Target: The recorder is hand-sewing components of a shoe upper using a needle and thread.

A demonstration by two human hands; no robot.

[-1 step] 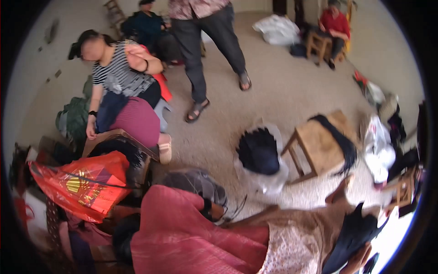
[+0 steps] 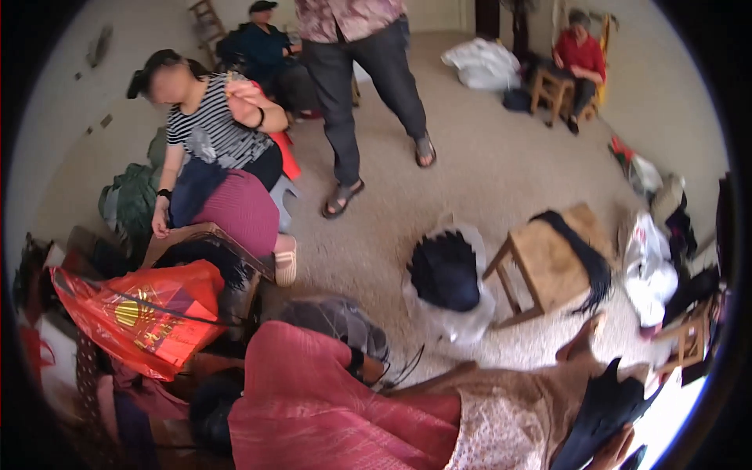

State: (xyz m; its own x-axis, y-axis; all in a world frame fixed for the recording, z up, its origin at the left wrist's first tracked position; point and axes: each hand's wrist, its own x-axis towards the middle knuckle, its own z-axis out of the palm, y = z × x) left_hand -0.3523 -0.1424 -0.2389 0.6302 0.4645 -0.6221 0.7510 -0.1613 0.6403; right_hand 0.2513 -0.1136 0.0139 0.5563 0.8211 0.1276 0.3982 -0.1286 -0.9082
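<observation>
My left hand (image 2: 374, 368), with a black band at the wrist, shows past a wide pink-red sleeve (image 2: 313, 399). It looks curled, and thin black strands (image 2: 409, 366) stick out from it over the floor; its fingertips are hard to see. At the lower right, my right hand (image 2: 615, 448) is closed on the edge of a dark cloth piece with pointed ends (image 2: 594, 415). This piece lies over brown cloth on my lap, next to a small-flowered cloth (image 2: 501, 419). Part of the right hand is cut off by the picture's edge.
A pile of dark cloth pieces (image 2: 445, 270) sits in a clear bag ahead. Beside it, a wooden stool (image 2: 540, 266) bears a black strand bundle (image 2: 580, 254). At left are a red bag (image 2: 149, 313) and a seated person (image 2: 219, 133). Another person (image 2: 352, 94) stands ahead.
The whole scene sits slightly lower in the picture and is sharper now. Both hands keep nearly the same pose, and the dark cloth piece stays with the right hand.
</observation>
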